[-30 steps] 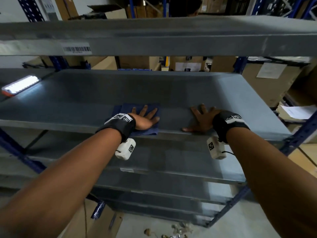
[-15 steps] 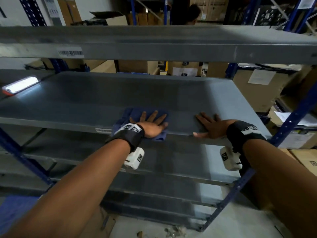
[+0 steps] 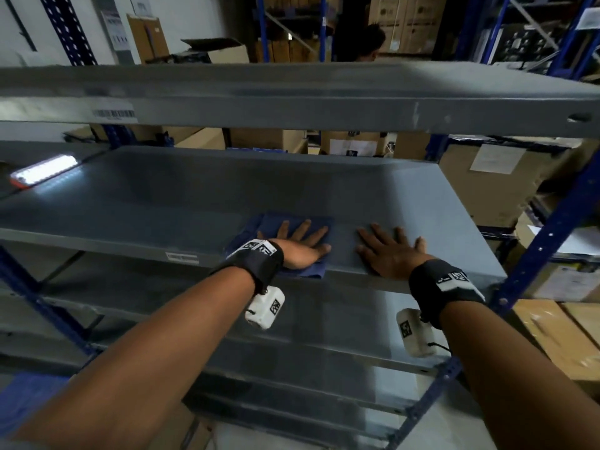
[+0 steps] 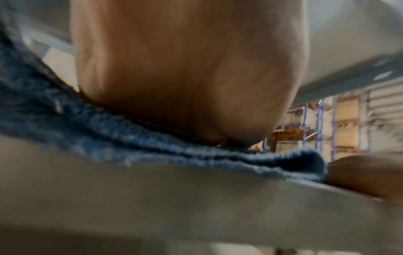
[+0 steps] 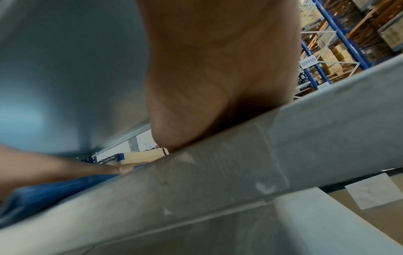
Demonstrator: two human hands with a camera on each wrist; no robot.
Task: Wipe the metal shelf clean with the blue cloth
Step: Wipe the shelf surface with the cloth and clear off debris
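The grey metal shelf (image 3: pixel 194 196) spans the head view at chest height. A blue cloth (image 3: pixel 266 225) lies folded on its front edge, right of centre. My left hand (image 3: pixel 300 243) presses flat on the cloth with fingers spread. In the left wrist view the heel of that hand (image 4: pixel 185 77) sits on the bunched cloth (image 4: pixel 152 146) over the shelf lip (image 4: pixel 196 207). My right hand (image 3: pixel 389 248) rests flat on bare metal just right of the cloth, fingers straight. The right wrist view shows its palm (image 5: pixel 218 77) on the shelf edge (image 5: pixel 240 172), with the cloth (image 5: pixel 43 195) at left.
An upper shelf (image 3: pixel 292 99) with a barcode label (image 3: pixel 113 114) hangs close above. A lit lamp (image 3: pixel 43 172) lies at the shelf's far left. Blue uprights (image 3: pixel 545 241) frame the right end. Cardboard boxes (image 3: pixel 487 180) stand behind; lower shelves (image 3: pixel 324 326) sit beneath. A person (image 3: pixel 360 40) stands beyond.
My left hand has slid the cloth rightward along the front edge, closing the gap to my right hand, which stays flat on the shelf.
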